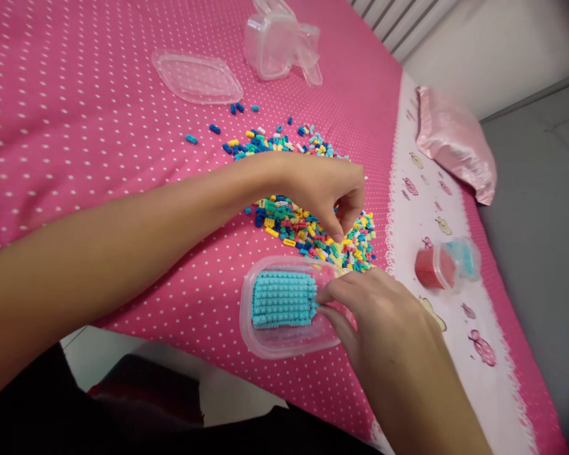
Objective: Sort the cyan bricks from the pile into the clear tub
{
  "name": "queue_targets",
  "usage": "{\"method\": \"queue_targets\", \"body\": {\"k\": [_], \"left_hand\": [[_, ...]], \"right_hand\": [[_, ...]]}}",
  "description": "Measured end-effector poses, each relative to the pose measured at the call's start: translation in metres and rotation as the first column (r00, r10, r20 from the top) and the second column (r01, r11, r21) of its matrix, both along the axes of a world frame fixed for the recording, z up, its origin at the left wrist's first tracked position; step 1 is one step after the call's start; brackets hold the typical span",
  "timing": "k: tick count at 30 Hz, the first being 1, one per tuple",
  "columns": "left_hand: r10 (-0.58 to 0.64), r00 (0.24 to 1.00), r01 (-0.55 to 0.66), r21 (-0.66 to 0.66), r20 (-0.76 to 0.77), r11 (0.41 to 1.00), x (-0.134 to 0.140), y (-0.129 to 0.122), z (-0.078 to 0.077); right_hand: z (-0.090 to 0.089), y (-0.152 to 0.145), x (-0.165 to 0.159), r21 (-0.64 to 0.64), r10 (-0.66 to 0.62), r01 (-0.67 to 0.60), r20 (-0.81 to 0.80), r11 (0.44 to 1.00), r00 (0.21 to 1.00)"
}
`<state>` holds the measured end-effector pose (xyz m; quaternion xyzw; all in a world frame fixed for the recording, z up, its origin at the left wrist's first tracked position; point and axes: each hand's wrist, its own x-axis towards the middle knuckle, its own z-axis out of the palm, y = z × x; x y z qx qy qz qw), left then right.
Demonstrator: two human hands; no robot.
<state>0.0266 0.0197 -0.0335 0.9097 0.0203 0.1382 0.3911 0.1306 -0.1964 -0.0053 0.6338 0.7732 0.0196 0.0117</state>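
My left hand (334, 189) reaches across from the left over a pile of small coloured toy bricks (308, 230). Its thumb and fingers are pinched together just above the bricks, and what they hold, if anything, is hidden. Below the pile stands a clear plastic container (247, 328) with tightly packed rows of turquoise bricks (284, 298) filling its left part. My right hand (384, 316) comes in from the lower right over the container's right side. Thumb and forefinger pinch a turquoise brick at the right end of the packed rows.
On the pink dotted bedspread lie a clear lid (196, 77) and stacked clear containers (279, 47). At right are a container of red bricks (435, 268), another with turquoise ones (465, 258), and a pink satin pillow (455, 145). The bed's near edge drops off at lower left.
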Motion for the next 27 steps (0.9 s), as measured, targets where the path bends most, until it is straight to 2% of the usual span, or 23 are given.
{"method": "queue_targets", "body": {"k": [12, 21, 27], "left_hand": [[-0.016, 1.0, 0.014, 0.057, 0.025, 0.998, -0.0016, 0.0018, 0.0002], [0.0, 1.0, 0.0, 0.001, 0.014, 1.0, -0.0011, 0.0008, 0.0005], [-0.039, 0.997, 0.036, 0.043, 0.071, 0.998, -0.0023, 0.0019, -0.0006]], "right_hand": [[0.0031, 0.0031, -0.0074, 0.135, 0.061, -0.079, 0.138, 0.988, 0.989], [-0.0013, 0.0022, -0.0086, 0.081, 0.015, -0.029, 0.162, 0.996, 0.987], [-0.0018, 0.0027, -0.0108, 0.07, 0.019, -0.034, 0.202, 0.997, 0.979]]}}
